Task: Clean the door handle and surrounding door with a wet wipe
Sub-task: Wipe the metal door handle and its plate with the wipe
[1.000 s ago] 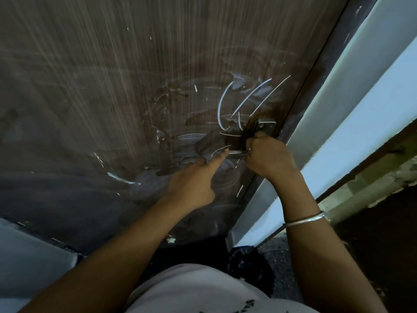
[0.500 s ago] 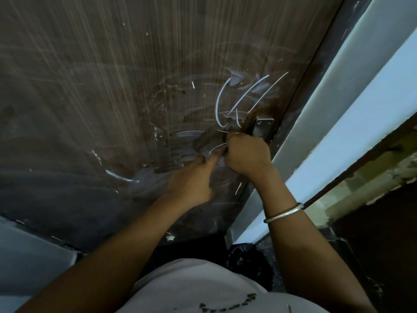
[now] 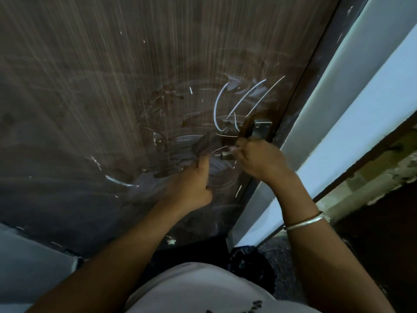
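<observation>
The dark brown door [image 3: 112, 86] fills the view, marked with white scratches and wet swirl smears around the handle. The metal door handle [image 3: 225, 156] juts left from its steel plate [image 3: 261, 128] near the door's right edge. My right hand [image 3: 259, 162] curls round the lever just below the plate, so most of the lever is hidden. No wet wipe shows plainly; it may be inside that fist. My left hand [image 3: 191, 186] is lower left of the handle, its index finger straight up with the tip on the door beside the lever's free end, the other fingers folded.
A white door frame [image 3: 338, 105] runs diagonally along the door's right edge. A black bag [image 3: 250, 265] lies on the floor below the door's corner. A pale wall [image 3: 33, 267] is at lower left. A metal bangle [image 3: 304, 222] circles my right wrist.
My right hand slid left along the lever, then back right toward the plate. My left index finger stayed by the lever's end, shifting slightly left.
</observation>
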